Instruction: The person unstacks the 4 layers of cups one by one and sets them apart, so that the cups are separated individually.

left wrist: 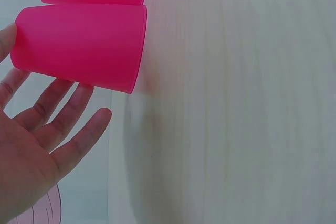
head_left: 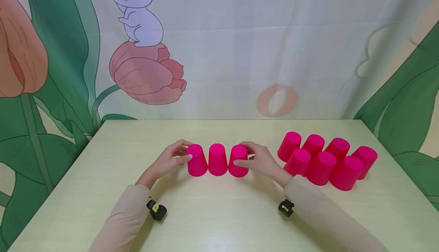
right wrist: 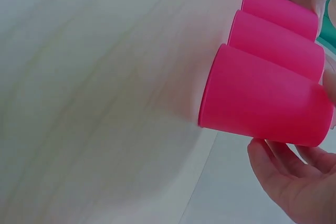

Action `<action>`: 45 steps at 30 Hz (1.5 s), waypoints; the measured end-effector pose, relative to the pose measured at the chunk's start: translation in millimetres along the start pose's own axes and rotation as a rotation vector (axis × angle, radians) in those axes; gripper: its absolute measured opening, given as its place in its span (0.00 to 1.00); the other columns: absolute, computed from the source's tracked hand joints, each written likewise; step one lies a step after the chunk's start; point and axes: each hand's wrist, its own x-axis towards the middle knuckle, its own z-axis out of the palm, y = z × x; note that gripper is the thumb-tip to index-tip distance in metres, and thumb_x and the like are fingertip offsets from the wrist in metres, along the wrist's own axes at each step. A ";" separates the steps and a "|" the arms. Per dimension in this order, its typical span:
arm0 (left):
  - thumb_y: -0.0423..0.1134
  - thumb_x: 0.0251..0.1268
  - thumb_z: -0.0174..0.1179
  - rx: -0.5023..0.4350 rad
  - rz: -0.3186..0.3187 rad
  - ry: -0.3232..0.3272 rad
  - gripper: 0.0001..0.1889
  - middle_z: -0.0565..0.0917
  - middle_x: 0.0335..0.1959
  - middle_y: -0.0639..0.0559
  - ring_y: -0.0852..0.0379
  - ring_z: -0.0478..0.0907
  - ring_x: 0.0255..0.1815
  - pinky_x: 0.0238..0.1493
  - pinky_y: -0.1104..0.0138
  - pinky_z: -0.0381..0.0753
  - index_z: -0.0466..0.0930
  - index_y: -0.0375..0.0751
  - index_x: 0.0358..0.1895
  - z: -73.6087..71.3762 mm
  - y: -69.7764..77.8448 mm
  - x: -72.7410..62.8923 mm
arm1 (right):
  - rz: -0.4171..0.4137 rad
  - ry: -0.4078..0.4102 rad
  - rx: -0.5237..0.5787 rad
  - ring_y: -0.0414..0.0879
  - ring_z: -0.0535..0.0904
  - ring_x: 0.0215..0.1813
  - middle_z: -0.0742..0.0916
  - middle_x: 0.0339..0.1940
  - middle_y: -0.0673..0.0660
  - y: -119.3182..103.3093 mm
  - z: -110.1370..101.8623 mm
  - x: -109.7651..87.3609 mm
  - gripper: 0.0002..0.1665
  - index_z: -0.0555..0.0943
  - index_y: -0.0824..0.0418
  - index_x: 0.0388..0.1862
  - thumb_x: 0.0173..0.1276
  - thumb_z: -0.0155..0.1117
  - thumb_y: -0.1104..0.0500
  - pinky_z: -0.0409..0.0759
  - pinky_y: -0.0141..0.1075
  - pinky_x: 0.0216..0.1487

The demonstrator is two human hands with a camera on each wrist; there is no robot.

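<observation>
Three pink cups stand upside down side by side at the middle of the table. My left hand [head_left: 170, 157] holds the left cup [head_left: 197, 162] by its outer side, thumb toward me and fingers behind. In the left wrist view that cup [left wrist: 79, 45] has fingertips along its side and the thumb near its closed end. Between the hands is the middle cup [head_left: 217, 160], touched by neither. The right cup [head_left: 238, 171] is held by my right hand [head_left: 265, 161], its thumb across the front; the right wrist view shows fingers against this cup [right wrist: 268, 95].
To the right, several more pink cups [head_left: 320, 168] stand upside down in two close rows, just beyond my right wrist. A printed curtain [head_left: 219, 54] hangs behind the far edge of the pale wooden table [head_left: 219, 221]. Each wrist wears a small black device [head_left: 286, 208].
</observation>
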 end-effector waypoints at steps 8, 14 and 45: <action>0.36 0.61 0.56 0.007 0.003 0.002 0.18 0.74 0.46 0.41 0.45 0.71 0.47 0.43 0.51 0.76 0.70 0.40 0.54 0.5 -0.7 1.1 | 0.004 0.034 -0.030 0.47 0.77 0.41 0.82 0.41 0.52 -3.2 1.1 -2.6 0.28 0.75 0.59 0.53 0.53 0.70 0.55 0.77 0.35 0.39; 0.36 0.61 0.56 0.009 0.009 0.007 0.17 0.75 0.46 0.41 0.45 0.72 0.46 0.42 0.53 0.76 0.70 0.40 0.54 -1.4 -2.2 0.5 | 0.002 0.053 -0.021 0.47 0.78 0.43 0.81 0.44 0.52 -7.7 -5.6 -13.9 0.29 0.74 0.58 0.54 0.53 0.71 0.53 0.78 0.36 0.41; 0.36 0.61 0.57 -0.013 0.007 0.004 0.17 0.74 0.46 0.40 0.45 0.72 0.46 0.42 0.52 0.77 0.70 0.40 0.54 0.8 -2.5 2.0 | 0.088 0.164 -0.064 0.52 0.78 0.44 0.80 0.48 0.57 -13.7 -68.3 -69.9 0.35 0.71 0.58 0.59 0.54 0.68 0.46 0.79 0.38 0.36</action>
